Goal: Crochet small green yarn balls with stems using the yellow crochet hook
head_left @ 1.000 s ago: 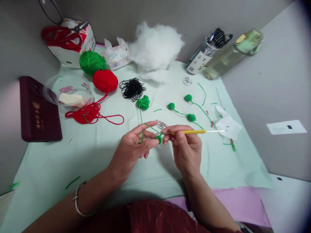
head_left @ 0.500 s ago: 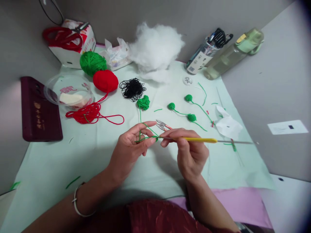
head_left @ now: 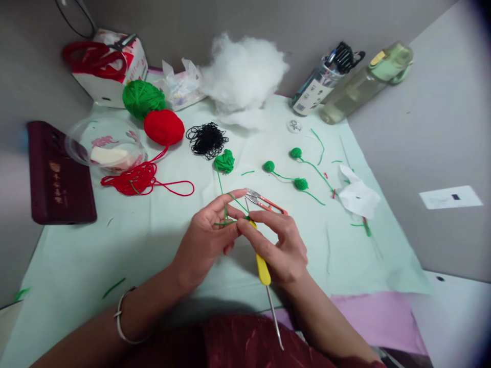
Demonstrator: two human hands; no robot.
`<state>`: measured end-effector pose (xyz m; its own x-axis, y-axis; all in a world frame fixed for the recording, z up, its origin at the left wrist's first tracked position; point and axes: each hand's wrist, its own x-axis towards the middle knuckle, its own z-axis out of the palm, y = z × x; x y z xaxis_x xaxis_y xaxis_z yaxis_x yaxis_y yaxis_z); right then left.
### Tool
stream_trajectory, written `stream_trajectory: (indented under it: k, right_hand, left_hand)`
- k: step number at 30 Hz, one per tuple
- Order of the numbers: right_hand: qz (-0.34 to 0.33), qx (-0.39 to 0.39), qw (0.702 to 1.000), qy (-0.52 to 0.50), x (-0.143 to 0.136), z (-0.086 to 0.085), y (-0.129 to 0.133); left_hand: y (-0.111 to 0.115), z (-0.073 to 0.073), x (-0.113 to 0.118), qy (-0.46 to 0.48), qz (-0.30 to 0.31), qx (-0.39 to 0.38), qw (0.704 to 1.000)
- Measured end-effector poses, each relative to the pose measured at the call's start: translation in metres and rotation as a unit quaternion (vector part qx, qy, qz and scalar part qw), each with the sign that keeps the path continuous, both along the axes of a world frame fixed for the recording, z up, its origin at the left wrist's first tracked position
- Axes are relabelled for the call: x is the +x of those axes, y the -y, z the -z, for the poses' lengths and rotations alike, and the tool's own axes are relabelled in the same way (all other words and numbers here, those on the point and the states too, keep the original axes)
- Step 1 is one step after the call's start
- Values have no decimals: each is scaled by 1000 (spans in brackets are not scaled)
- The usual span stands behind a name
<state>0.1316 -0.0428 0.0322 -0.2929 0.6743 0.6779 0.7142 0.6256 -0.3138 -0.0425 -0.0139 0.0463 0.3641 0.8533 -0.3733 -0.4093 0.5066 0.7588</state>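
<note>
Green yarn runs from a small green bundle to my left hand, looped about its raised index finger. Thumb and fingers of that hand pinch a tiny green crocheted piece. My right hand is closed on a crochet hook with a yellow handle, its fingertips at the same piece. The hook stands steeply, one metal end up past the piece and the other down toward my lap. Orange-handled snips lie just beyond my right hand, partly covered by it.
Red yarn, a black yarn tangle and a clear tub lie at left and centre. White stuffing is at the back. Green balls with tails, a torn white paper and a bottle are on the right.
The hook has swung from lying nearly level, pointing right, to steeply downward. My right hand has shifted left, with its fingertips now against the green piece, and more of the snips shows.
</note>
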Motion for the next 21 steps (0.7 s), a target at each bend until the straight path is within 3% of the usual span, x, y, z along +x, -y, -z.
stream_trajectory:
  k: [3,5,7,10,12,14,17,21]
  right_hand:
    - [-22,-6,997,-76,-1,2,-3]
    - [-21,-43,983,-177,-3,0,-6]
    - [-18,-105,949,-296,-5,-4,-10]
    - [-28,-199,873,-445,-6,-9,-15]
    - [-34,-232,833,-501,-6,-10,-18]
    - [-47,-257,815,-517,-5,-8,-21]
    - [-73,-282,828,-479,-7,-3,-21]
    - [-54,-222,891,-393,-12,1,-18]
  left_hand:
    - [-3,-2,-1,74,45,-65,994]
    - [-6,-5,-3,87,27,-83,992]
    - [-9,-7,-5,74,-9,-76,994]
    - [-11,-8,-7,47,-38,-48,997]
    - [-11,-7,-7,30,-47,-26,998]
    - [-9,-5,-7,12,-43,-2,999]
    - [-5,-1,-4,0,-7,26,1000]
    - [-2,1,2,-2,-14,28,1000]
